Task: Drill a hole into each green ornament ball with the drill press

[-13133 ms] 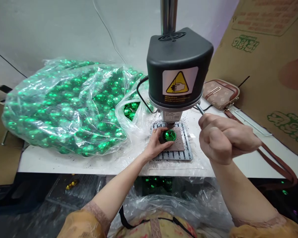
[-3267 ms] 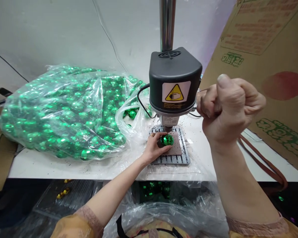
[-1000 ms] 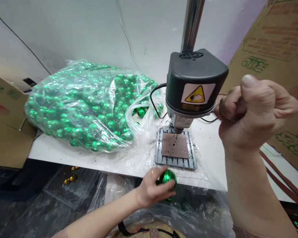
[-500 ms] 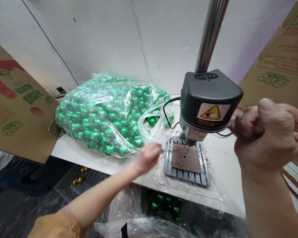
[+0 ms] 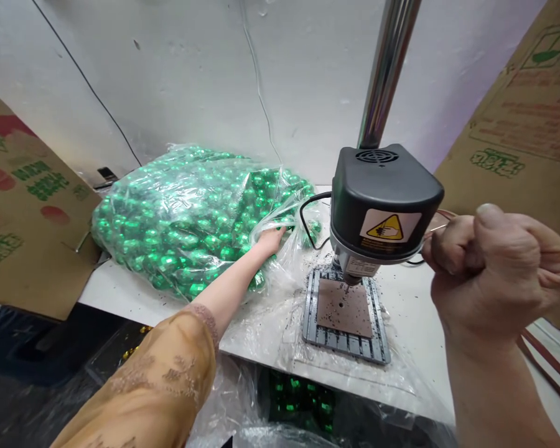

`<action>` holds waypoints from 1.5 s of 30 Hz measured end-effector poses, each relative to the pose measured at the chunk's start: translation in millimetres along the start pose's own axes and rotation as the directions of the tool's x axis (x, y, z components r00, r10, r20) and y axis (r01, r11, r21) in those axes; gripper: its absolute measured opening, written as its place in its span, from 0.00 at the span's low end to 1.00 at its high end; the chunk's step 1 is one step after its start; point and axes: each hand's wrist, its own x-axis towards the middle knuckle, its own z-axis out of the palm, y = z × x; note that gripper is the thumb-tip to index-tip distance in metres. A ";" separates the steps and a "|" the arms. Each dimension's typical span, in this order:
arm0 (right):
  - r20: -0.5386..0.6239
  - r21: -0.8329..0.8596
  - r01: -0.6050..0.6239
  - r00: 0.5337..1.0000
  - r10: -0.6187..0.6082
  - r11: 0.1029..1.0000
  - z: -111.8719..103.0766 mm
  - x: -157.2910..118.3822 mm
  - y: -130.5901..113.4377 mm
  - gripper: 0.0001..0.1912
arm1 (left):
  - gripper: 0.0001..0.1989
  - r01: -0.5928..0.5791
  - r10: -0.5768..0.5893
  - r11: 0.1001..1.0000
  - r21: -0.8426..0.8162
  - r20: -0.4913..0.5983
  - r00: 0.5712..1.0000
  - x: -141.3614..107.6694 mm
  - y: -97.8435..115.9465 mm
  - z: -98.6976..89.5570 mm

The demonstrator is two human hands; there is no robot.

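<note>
My left hand (image 5: pixel 271 239) reaches into the mouth of a clear plastic bag (image 5: pixel 182 199) packed with shiny green faceted balls (image 5: pixel 224 239). Its fingertips are hidden among the plastic and balls, so their grip does not show. At the right, my right hand (image 5: pixel 499 261) is closed in a fist beside the black head of a small drill press (image 5: pixel 385 199); whatever it wraps around is hidden. Under the drill chuck (image 5: pixel 353 280), a brown plate (image 5: pixel 343 311) with a small hole lies on the slotted grey base (image 5: pixel 382 348), sprinkled with dark chips.
A steel column (image 5: pixel 389 74) rises behind the drill head. Cardboard boxes stand at the left (image 5: pixel 32 218) and right (image 5: pixel 508 149). More green balls (image 5: pixel 303 398) lie below the white table's front edge (image 5: pixel 354 389). A black cable (image 5: pixel 308 214) loops beside the drill.
My left hand has moved away from beside the drill base, up and left into the bag's opening. My right hand keeps its closed pose by the drill head. The view has shifted slightly.
</note>
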 end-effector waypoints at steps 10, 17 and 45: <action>0.005 0.031 -0.001 1.000 0.000 1.000 -1.8 -1.3 3.6 0.24 | 0.17 0.154 -0.119 0.701 -0.696 0.099 0.988 -43.9 28.7 -22.0; 0.004 0.043 0.000 1.000 0.000 0.999 -1.3 -0.8 4.6 0.25 | 0.29 0.327 0.036 0.085 -0.941 0.331 0.943 -108.4 50.5 9.9; 0.042 0.112 0.068 0.996 -0.073 0.991 -1.7 -1.9 11.6 0.26 | 0.32 -0.051 0.197 0.419 -0.907 0.036 0.980 -136.2 82.0 89.0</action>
